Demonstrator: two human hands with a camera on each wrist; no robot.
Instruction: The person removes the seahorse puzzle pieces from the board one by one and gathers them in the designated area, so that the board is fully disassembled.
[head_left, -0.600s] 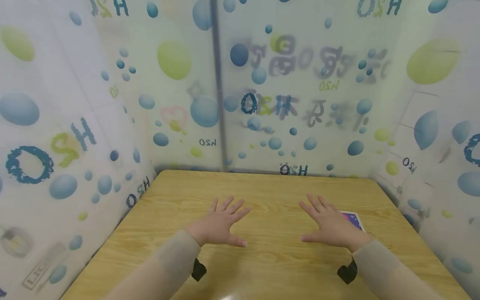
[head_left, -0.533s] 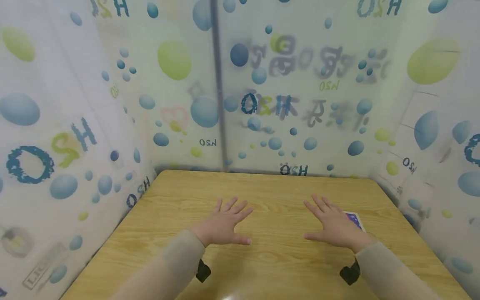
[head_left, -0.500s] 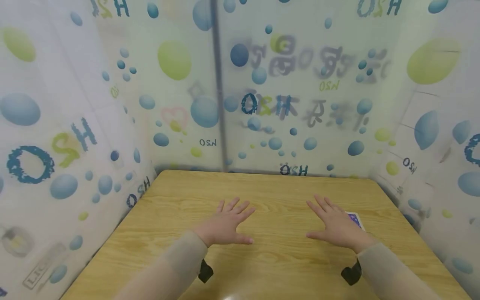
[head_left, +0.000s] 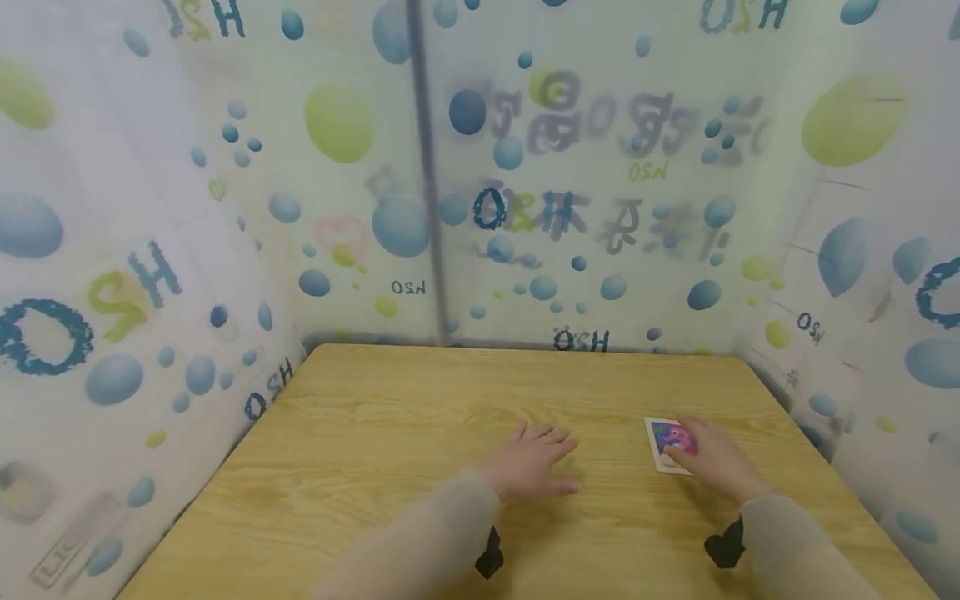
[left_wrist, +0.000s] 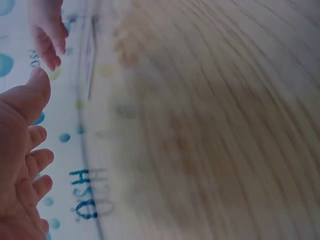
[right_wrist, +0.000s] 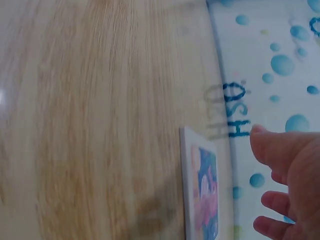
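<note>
A white-bordered picture card or thin block [head_left: 658,446] with a pink figure on blue lies on the wooden table, at the right in the head view. Over its right part is the right hand [head_left: 716,458], thumb and fingers apart; in the right wrist view the card [right_wrist: 200,187] stands clear of the right hand [right_wrist: 292,182], a gap between them. The left hand [head_left: 531,462] hovers above the table left of the card, palm down with fingers extended, holding nothing. In the left wrist view the left hand [left_wrist: 22,155] shows its thumb and fingertips.
The wooden table [head_left: 420,400] reaches back to patterned curtains [head_left: 360,183] with blue and green dots, which also stand along its left and right sides. Dark pieces [head_left: 725,546] are at both wrists.
Both hands have moved right, the left one further. The right hand has shifted over the card's right part, uncovering its left side. The head view has turned slightly.
</note>
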